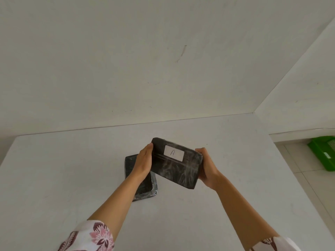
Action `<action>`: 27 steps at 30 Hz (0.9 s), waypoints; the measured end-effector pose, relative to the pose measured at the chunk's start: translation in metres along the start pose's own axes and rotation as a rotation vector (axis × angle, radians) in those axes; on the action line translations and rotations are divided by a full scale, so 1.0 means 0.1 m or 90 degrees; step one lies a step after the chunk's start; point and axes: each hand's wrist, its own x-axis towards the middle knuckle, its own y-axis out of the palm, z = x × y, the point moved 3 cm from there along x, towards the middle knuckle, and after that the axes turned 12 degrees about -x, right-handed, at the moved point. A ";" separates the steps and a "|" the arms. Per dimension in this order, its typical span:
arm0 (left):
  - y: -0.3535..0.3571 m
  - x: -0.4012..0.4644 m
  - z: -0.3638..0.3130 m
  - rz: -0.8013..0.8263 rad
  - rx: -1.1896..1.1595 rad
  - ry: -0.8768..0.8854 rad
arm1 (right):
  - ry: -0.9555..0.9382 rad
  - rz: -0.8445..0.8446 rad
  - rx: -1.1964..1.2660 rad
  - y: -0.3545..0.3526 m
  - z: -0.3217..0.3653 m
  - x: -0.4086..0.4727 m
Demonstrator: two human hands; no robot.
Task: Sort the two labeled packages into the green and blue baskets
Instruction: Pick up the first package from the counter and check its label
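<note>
Over the white table (72, 178), both hands' grips clamp the package (176, 164) labelled "A" (173, 153).

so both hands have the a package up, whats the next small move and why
Probably carry the package labeled A, held between the left hand and right hand, rightward toward the green basket on the floor beyond the table edge. It is the only basket in view; which letter it takes isn't shown.
</note>
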 end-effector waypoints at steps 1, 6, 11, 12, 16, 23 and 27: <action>0.02 0.00 0.00 0.013 -0.009 -0.007 | 0.010 0.003 0.028 -0.02 -0.02 0.00; 0.06 -0.03 -0.03 0.006 0.016 0.006 | 0.051 -0.003 0.118 -0.06 -0.05 0.02; 0.05 -0.02 -0.01 -0.067 0.035 0.024 | 0.018 0.008 0.169 -0.06 -0.01 0.04; 0.05 -0.02 0.00 -0.082 0.030 0.020 | 0.001 0.009 0.178 -0.05 0.00 0.04; 0.08 -0.03 0.06 -0.113 -0.005 -0.010 | -0.067 -0.069 0.100 -0.02 0.03 0.05; 0.17 -0.13 0.15 -0.103 -0.003 -0.038 | -0.102 -0.259 -0.069 -0.14 -0.02 -0.05; 0.26 -0.21 0.22 -0.086 -0.002 -0.047 | -0.101 -0.286 -0.098 -0.21 -0.09 -0.11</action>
